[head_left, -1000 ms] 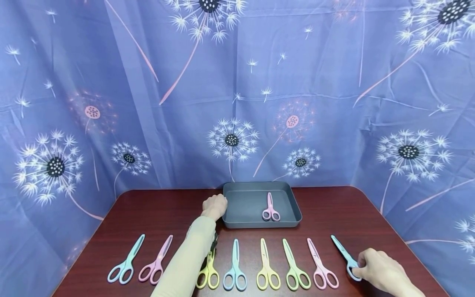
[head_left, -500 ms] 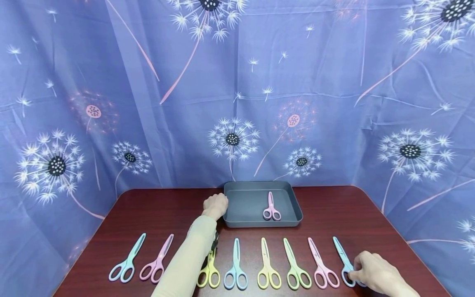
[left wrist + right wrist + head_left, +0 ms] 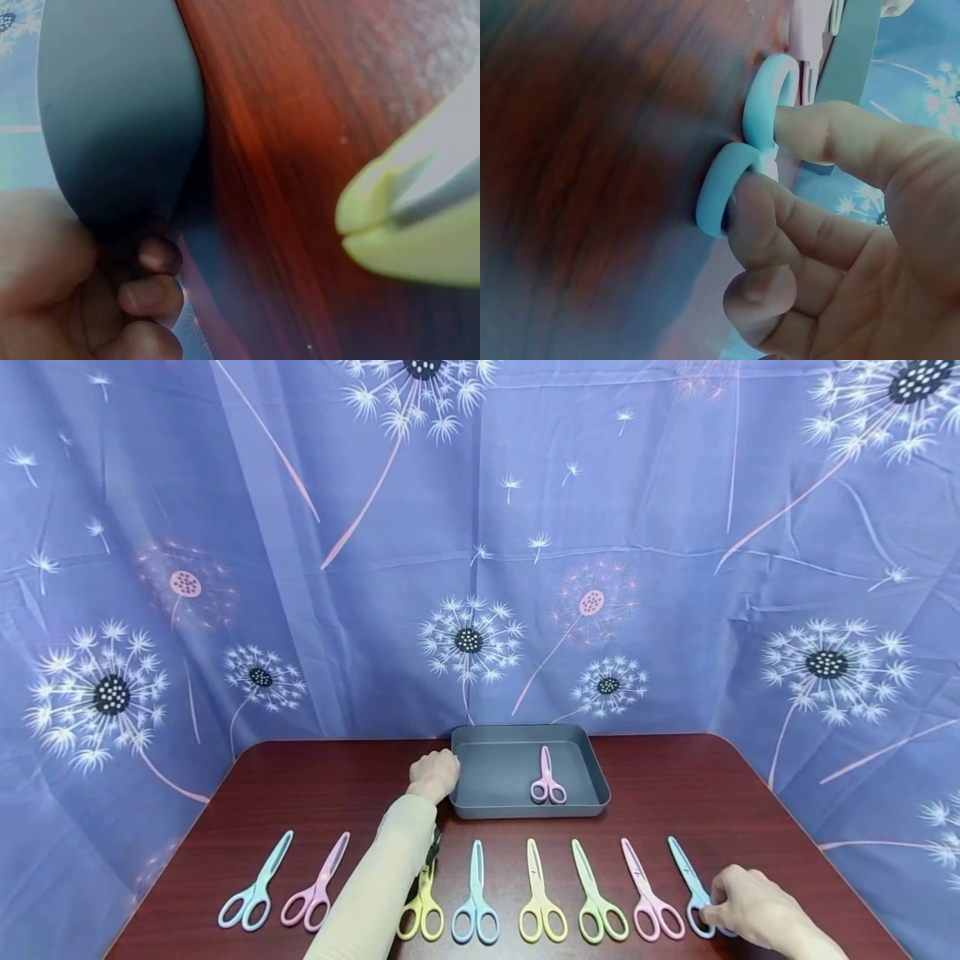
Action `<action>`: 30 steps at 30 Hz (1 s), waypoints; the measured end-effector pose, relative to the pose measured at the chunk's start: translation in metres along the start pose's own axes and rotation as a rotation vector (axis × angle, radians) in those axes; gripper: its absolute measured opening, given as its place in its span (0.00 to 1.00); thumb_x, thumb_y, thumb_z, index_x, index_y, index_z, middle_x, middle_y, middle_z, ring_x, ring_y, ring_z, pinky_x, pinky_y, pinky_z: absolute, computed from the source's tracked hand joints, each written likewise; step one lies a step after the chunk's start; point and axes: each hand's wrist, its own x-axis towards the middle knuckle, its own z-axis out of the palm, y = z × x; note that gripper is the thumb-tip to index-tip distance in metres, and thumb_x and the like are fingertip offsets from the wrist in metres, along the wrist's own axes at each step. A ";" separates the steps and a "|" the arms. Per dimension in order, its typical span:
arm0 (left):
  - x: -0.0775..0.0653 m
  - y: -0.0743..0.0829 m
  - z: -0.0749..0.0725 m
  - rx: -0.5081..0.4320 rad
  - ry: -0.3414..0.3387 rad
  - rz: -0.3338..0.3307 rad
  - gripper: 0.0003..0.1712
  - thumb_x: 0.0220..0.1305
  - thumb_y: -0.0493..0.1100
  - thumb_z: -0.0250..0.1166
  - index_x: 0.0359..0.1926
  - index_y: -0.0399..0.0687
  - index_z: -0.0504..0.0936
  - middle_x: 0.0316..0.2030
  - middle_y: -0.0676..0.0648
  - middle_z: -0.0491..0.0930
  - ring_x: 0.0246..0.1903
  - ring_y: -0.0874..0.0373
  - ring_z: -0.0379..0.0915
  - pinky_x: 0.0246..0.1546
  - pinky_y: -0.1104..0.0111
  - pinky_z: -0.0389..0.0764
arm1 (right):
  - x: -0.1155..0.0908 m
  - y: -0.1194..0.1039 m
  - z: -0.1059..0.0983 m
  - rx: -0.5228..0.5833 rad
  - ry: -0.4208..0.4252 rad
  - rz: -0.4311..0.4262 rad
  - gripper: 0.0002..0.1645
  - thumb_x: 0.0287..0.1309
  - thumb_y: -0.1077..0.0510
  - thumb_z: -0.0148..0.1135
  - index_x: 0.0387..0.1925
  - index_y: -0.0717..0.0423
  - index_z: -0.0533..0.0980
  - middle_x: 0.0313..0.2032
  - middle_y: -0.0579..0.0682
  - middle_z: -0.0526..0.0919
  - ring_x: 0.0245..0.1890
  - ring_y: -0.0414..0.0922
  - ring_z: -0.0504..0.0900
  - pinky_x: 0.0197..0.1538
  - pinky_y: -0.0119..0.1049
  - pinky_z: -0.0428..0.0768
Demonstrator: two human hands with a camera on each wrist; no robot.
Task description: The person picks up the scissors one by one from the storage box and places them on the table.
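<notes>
My left hand (image 3: 433, 777) grips the left side of a dark grey tray (image 3: 495, 811); in the left wrist view its curled fingers (image 3: 154, 296) lie at the wall. Pink scissors (image 3: 547, 777) rest inside the tray. At the right end of a row of scissors, my right hand (image 3: 761, 906) holds light blue scissors (image 3: 686, 868) by the handles. The right wrist view shows the thumb at one handle loop (image 3: 761, 105) and a finger at the other. Beside them lie pink scissors (image 3: 645, 889).
Along the table front lie green scissors (image 3: 592, 897), pale yellow scissors (image 3: 536, 893), blue scissors (image 3: 476, 897) and yellow scissors (image 3: 423, 906), partly behind the left sleeve (image 3: 382, 885). Further left are purple scissors (image 3: 318, 885) and turquoise scissors (image 3: 258, 885). A dandelion-print curtain (image 3: 375, 635) hangs behind.
The light blue scissors under my right hand have turned slightly, their handle end moving left and nearer the front, with more of the second loop showing. My left hand keeps its place at the tray.
</notes>
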 end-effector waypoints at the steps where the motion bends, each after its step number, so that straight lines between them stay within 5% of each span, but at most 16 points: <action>1: 0.000 0.000 0.000 0.000 -0.002 0.000 0.20 0.73 0.47 0.51 0.40 0.40 0.85 0.42 0.38 0.83 0.42 0.42 0.80 0.39 0.50 0.78 | 0.000 0.000 0.000 0.001 0.002 -0.003 0.13 0.36 0.55 0.71 0.13 0.47 0.73 0.14 0.42 0.71 0.19 0.42 0.68 0.24 0.40 0.66; 10: 0.000 0.001 0.001 0.003 0.001 0.004 0.19 0.72 0.47 0.51 0.38 0.41 0.85 0.41 0.38 0.83 0.41 0.42 0.80 0.38 0.50 0.78 | 0.001 0.001 -0.001 0.001 -0.012 -0.016 0.15 0.41 0.53 0.72 0.13 0.48 0.73 0.14 0.42 0.71 0.19 0.42 0.68 0.24 0.40 0.66; 23: 0.002 -0.002 0.001 0.002 -0.012 0.003 0.20 0.74 0.47 0.50 0.33 0.42 0.84 0.40 0.38 0.83 0.40 0.42 0.80 0.39 0.50 0.78 | 0.006 -0.002 -0.022 -0.039 -0.032 -0.044 0.21 0.48 0.38 0.71 0.20 0.46 0.74 0.18 0.42 0.72 0.21 0.42 0.70 0.23 0.42 0.66; 30: 0.002 -0.001 0.002 -0.002 -0.011 0.003 0.20 0.74 0.47 0.49 0.33 0.42 0.83 0.40 0.38 0.83 0.40 0.42 0.80 0.39 0.50 0.78 | 0.014 -0.015 -0.030 -0.092 0.078 -0.125 0.20 0.45 0.39 0.73 0.32 0.48 0.80 0.26 0.44 0.79 0.26 0.42 0.76 0.24 0.48 0.72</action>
